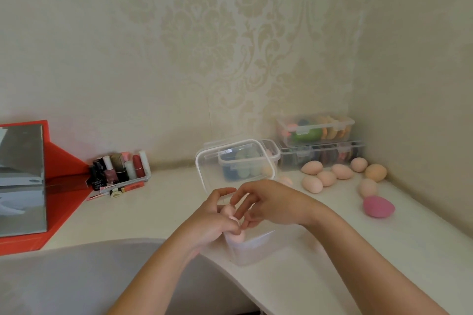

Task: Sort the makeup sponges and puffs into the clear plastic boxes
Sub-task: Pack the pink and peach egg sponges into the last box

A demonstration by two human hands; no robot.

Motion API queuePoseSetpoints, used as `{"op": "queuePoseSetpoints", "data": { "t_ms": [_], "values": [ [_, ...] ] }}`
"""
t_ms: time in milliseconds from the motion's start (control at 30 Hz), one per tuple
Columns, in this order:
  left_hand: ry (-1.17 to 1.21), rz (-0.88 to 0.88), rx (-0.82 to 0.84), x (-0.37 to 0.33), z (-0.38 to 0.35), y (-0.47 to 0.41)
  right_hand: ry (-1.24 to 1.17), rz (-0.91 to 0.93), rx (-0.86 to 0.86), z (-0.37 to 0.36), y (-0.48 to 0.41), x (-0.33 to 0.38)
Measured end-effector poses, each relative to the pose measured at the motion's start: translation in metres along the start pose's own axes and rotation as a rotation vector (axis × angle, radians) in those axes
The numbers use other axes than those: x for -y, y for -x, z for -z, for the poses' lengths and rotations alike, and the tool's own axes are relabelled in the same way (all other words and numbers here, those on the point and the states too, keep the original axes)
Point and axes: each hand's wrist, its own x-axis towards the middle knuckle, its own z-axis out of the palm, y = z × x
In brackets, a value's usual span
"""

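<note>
Holding a pale pink sponge (236,236) in our left hand (212,220), fingers curled round it, right over the open mouth of a clear plastic box (256,247) at the near table edge. More soft pink foam shows higher in the same grip; we can't tell whether it is a second piece. Our right hand (271,202) arches over from the right, fingers bent down with the tips at the sponge; we can't tell if they pinch it or only touch. The box lid (204,161), clear with rounded corners and a thick rim, stands upright just behind our hands.

Seen through the lid: a smaller clear box (245,163) with blue and pale green rounded sponges inside. In the back right corner are two stacked latched clear boxes (320,140), both filled with mixed-colour pieces. In front of them, loose on the smooth white table (153,212), lie seven matte peach egg-shaped sponges (326,178), then a magenta teardrop sponge (378,206) nearer to us.

Far left is a mirror in a red frame (23,179). Beside it stands a clear tray of small bottles and lipsticks (120,169), with a cream hair clip (116,193) in front.
</note>
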Motion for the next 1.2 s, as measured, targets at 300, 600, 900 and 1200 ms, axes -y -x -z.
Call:
{"op": "queuePoseSetpoints", "data": {
  "t_ms": [300, 600, 900, 1200],
  "values": [
    [0.023, 0.017, -0.056, 0.003, -0.006, 0.000, 0.305, -0.467, -0.308, 0.084, 0.056, -0.025],
    [0.002, 0.018, -0.072, 0.000, -0.007, 0.001, 0.332, -0.577, 0.190, 0.073, 0.045, -0.039],
    [-0.002, 0.002, -0.117, 0.002, -0.010, 0.003, 0.188, -0.455, -0.576, 0.097, 0.057, -0.038],
    [0.014, 0.014, -0.093, 0.002, -0.009, 0.003, 0.063, 0.166, -0.093, 0.042, 0.019, -0.001]
  ]
}}
